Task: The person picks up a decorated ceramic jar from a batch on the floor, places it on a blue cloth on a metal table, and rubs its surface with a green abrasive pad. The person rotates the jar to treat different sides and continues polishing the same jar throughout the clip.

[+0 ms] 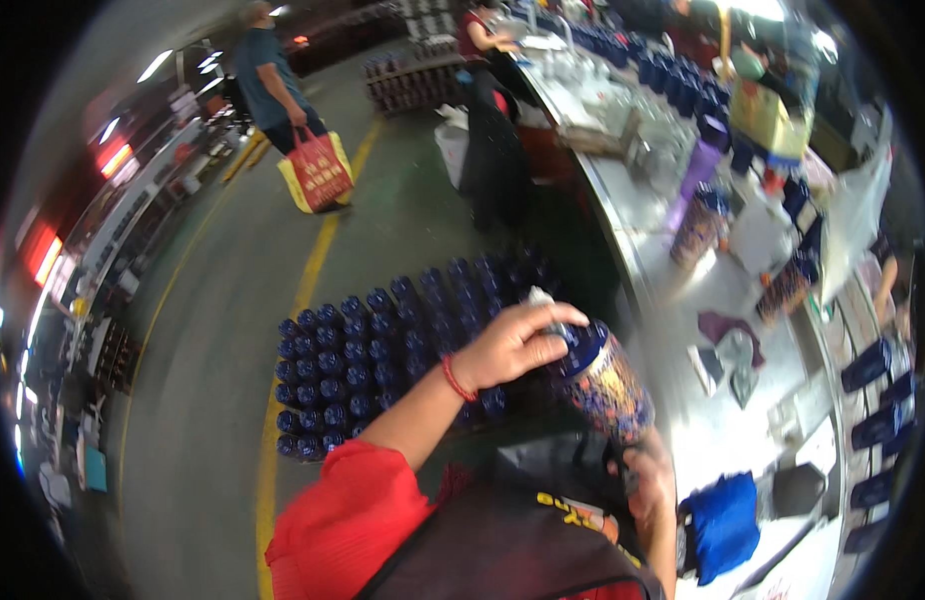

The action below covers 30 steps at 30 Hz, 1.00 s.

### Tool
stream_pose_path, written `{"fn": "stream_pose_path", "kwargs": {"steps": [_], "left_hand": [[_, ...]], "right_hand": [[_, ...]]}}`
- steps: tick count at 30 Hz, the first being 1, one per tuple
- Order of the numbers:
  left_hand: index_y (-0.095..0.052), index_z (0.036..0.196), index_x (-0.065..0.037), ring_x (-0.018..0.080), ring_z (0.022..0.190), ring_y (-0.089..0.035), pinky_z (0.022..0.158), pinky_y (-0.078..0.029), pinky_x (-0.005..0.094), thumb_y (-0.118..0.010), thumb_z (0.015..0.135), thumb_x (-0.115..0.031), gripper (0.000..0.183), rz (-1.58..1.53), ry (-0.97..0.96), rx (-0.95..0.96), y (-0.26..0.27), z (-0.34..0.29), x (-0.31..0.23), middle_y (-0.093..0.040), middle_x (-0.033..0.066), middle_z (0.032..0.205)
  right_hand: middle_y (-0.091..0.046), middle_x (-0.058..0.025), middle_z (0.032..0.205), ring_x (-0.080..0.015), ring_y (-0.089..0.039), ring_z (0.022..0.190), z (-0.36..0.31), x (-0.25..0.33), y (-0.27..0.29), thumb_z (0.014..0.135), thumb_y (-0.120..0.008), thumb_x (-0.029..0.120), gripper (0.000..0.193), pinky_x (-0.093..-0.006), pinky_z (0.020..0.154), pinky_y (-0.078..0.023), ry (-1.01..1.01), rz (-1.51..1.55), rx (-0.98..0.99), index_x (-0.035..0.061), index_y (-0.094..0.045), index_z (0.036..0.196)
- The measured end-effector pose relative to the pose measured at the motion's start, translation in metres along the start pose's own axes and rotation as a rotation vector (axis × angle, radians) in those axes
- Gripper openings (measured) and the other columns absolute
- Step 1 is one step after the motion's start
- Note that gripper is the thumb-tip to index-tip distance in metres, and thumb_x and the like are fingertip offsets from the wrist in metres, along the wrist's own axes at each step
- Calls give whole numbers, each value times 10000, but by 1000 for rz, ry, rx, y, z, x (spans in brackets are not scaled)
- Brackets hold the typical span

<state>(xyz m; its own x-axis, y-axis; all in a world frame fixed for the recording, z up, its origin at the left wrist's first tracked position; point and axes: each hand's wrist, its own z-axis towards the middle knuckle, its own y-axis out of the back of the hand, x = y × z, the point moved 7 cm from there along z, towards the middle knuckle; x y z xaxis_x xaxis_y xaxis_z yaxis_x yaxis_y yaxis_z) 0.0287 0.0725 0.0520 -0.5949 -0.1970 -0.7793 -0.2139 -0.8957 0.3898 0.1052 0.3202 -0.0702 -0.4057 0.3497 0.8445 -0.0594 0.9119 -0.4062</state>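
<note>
Nearest my camera was a dark apron point(503, 545). Beyond it, I had the right hand point(650, 480) clamped round the lower end of a tilted, patterned vase point(610, 388) near the metal table point(698, 425); the left hand point(518, 345) met its blue end, grip unclear.
</note>
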Motion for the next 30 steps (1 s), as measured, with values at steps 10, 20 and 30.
{"fn": "stream_pose_path", "kwargs": {"steps": [10, 20, 30], "left_hand": [[-595, 1249, -4, 67, 918, -656, 796, -531, 216, -629, 1027, -237, 324, -508, 296, -114, 6, 1, 54, -695, 37, 1050], [-561, 1266, -7, 133, 1008, -675, 887, -557, 289, -627, 1030, -283, 369, -586, 312, -104, 14, -7, 86, -697, 82, 1119], [-579, 1281, -59, 30, 808, -617, 684, -510, 182, -632, 1027, -309, 360, -541, 310, -105, -5, -10, 76, -652, -25, 995]], "right_hand": [[-578, -39, 1281, -116, -535, 1044, -10, 7, 0, 833, -562, -23, 599, -264, 815, -461, 212, -208, 56, 21, -538, 1429], [-516, -110, 1315, -242, -494, 1229, -25, 27, -11, 849, -555, 7, 594, -331, 1104, -333, 436, -538, 76, -15, -491, 1439], [-504, -167, 1249, -289, -506, 1207, -32, 37, -8, 848, -549, -30, 571, -337, 1068, -377, 492, -654, 0, -32, -490, 1416]]}}
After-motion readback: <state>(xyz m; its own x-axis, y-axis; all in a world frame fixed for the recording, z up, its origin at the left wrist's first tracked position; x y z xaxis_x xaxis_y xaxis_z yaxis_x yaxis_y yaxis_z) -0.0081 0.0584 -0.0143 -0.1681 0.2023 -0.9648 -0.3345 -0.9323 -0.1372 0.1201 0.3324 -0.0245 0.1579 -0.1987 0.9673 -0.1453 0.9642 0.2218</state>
